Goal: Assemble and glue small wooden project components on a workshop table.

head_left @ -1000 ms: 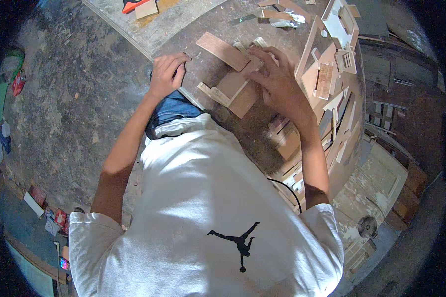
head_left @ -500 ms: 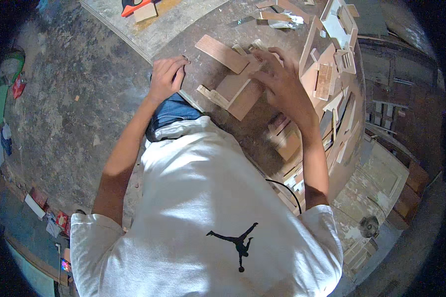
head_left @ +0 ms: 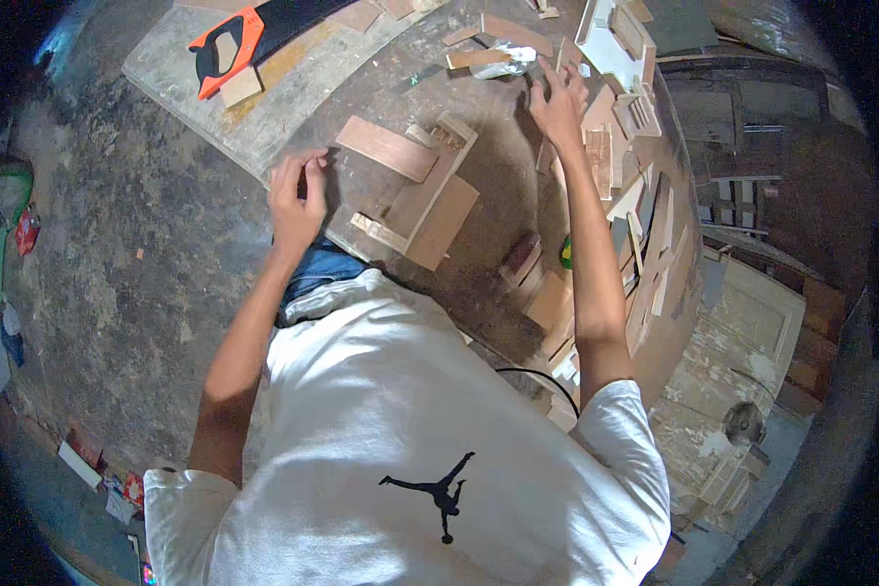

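Note:
My left hand [head_left: 296, 195] rests at the near edge of the worktop [head_left: 361, 93], fingers loosely bent, thumb apart, holding nothing visible. To its right lie a reddish wooden strip [head_left: 386, 146] and a small wooden assembly with a raised rim [head_left: 439, 210]. My right hand [head_left: 559, 107] is stretched out over the right side, fingers apart and bent, near a white plastic bag [head_left: 508, 64] with a wooden piece [head_left: 474, 59] and a light wooden frame [head_left: 606, 44]; whether its fingertips touch anything I cannot tell.
An orange-and-black handsaw [head_left: 244, 44] lies at the upper left beside a small block [head_left: 239, 88]. Several wooden offcuts [head_left: 635, 254] are piled along the right, with a green object [head_left: 566, 252] among them. An old panelled board [head_left: 723, 361] stands at lower right, a black cable [head_left: 547, 379] below.
My right hand has moved up and away from the wooden assembly toward the bag and frame. The view has shifted, bringing more of the saw in; my left hand stays by the worktop's edge.

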`<state>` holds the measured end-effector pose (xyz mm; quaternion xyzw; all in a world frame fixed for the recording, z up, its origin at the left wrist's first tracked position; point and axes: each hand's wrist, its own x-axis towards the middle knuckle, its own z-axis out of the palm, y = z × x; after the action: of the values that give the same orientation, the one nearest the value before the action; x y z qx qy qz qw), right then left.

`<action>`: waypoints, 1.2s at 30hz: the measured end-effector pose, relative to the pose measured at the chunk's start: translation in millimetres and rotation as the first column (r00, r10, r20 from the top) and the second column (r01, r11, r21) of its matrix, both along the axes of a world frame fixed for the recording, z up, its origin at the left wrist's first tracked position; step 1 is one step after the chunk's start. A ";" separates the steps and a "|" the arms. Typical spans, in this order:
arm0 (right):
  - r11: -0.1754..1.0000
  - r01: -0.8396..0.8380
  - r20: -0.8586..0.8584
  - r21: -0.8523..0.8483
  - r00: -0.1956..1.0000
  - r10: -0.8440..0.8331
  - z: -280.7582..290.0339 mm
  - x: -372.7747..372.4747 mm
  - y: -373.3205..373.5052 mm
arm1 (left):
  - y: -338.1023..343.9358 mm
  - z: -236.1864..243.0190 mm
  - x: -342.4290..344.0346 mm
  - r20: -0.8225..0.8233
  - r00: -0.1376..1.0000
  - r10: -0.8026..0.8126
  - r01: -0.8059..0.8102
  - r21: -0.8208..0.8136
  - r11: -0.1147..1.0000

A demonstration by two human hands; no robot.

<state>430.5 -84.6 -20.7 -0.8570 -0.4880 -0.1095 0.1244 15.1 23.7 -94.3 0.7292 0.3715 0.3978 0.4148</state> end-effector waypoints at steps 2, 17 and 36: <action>1.000 0.014 -0.009 0.000 1.000 -0.014 -1.0 -1.9 10.3 | 11.8 26.9 24.7 0.089 0.996 -0.003 0.003 -0.001 1.000; 0.998 0.063 -0.114 -0.023 0.991 -0.065 -0.1 -5.6 29.2 | 80.5 34.4 222.9 0.228 0.906 -0.356 0.421 -0.568 0.707; 0.943 -0.270 -0.697 0.196 0.637 0.328 98.4 -103.7 9.1 | 52.9 65.3 141.4 0.005 0.997 -0.071 0.071 -0.105 0.992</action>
<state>326.8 -75.5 77.7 -0.7325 -0.5300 0.2399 0.3536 156.4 76.6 -29.0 0.7190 0.3655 0.3631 0.4665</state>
